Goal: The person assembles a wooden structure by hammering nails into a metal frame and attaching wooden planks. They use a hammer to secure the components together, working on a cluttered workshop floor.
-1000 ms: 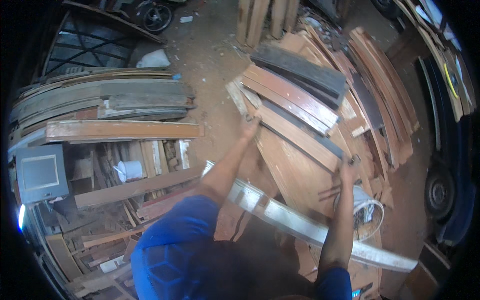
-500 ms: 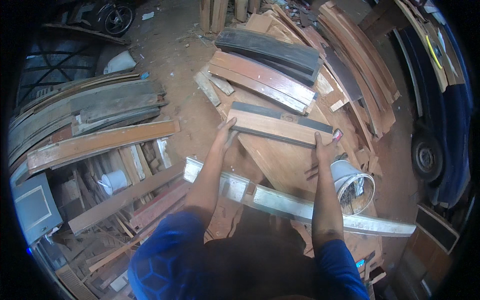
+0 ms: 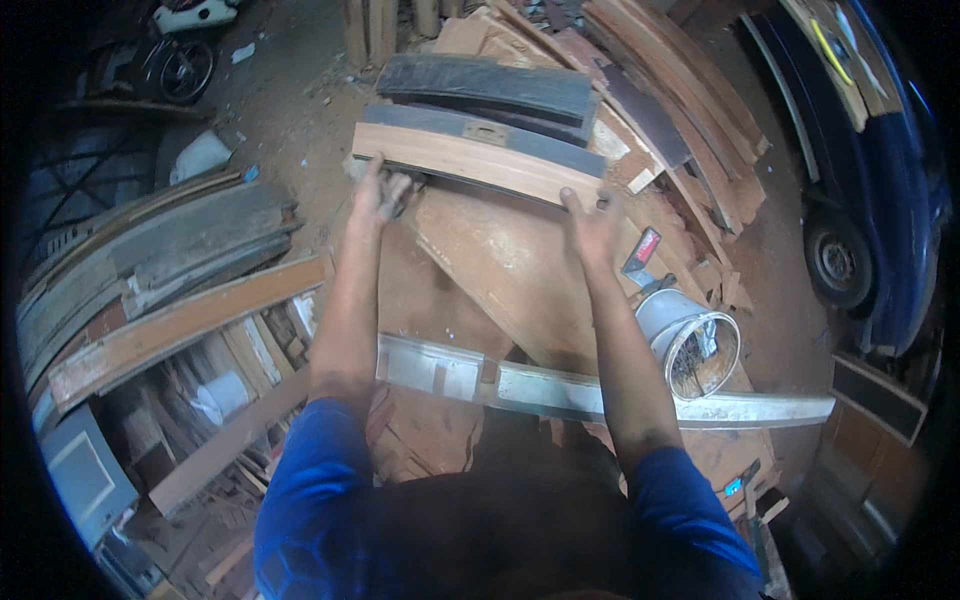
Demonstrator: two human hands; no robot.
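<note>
A thick wooden plank [image 3: 460,155] is held out in front of me, one hand at each end. Its near face is pale bare wood; the upper side is dark grey with a small oblong recess near the middle. My left hand [image 3: 382,192] grips the left end, thumb on the pale face. The right end is gripped by my right hand [image 3: 594,218], thumb likewise on the face. Just beyond it lie dark grey planks [image 3: 480,88]. The plank covers where the reddish-brown boards lay; whether it rests on them I cannot tell.
Under my arms is a wide wooden sheet [image 3: 480,245]. A long white-painted timber [image 3: 545,388] crosses in front of me. At right stand a white bucket [image 3: 665,315] and a red-and-grey tool [image 3: 642,250]. Timber piles [image 3: 200,240] lie left; a blue vehicle [image 3: 870,180] stands far right.
Both hands have carried the plank forward and to the left, over the reddish-brown boards. The red-and-grey tool, mostly hidden behind my right hand before, now shows fully. My view has shifted slightly.
</note>
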